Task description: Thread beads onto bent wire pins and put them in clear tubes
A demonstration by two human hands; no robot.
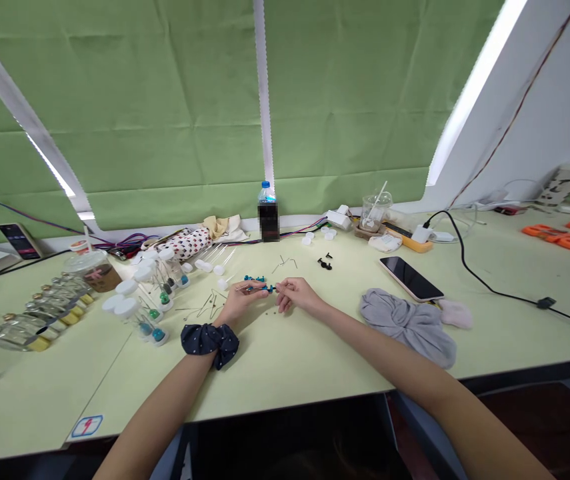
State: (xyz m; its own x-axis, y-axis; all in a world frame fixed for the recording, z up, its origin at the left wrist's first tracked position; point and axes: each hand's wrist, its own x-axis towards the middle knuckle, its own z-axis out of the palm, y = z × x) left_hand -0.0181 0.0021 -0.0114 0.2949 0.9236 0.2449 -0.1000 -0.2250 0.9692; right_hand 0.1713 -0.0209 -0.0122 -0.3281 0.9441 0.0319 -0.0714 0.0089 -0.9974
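My left hand [237, 303] rests on the pale green table [285, 360] with its fingers pinched on a thin metal tool or pin [255, 288]. A dark dotted scrunchie [209, 342] sits on that wrist. My right hand [295, 294] is closed too, its fingertips pinching a small blue piece [271, 288] at the tip of the pin. Both hands meet just behind a few loose blue pieces [255, 279]. Thin bent wires [209, 305] lie on the table left of my left hand.
Upright tubes with white caps [139, 300] and a row of small glass bottles [39, 320] stand at the left. A grey cloth [409, 327], a phone [411, 278] and a black cable [489, 287] lie to the right. A drink bottle [267, 212] stands at the back.
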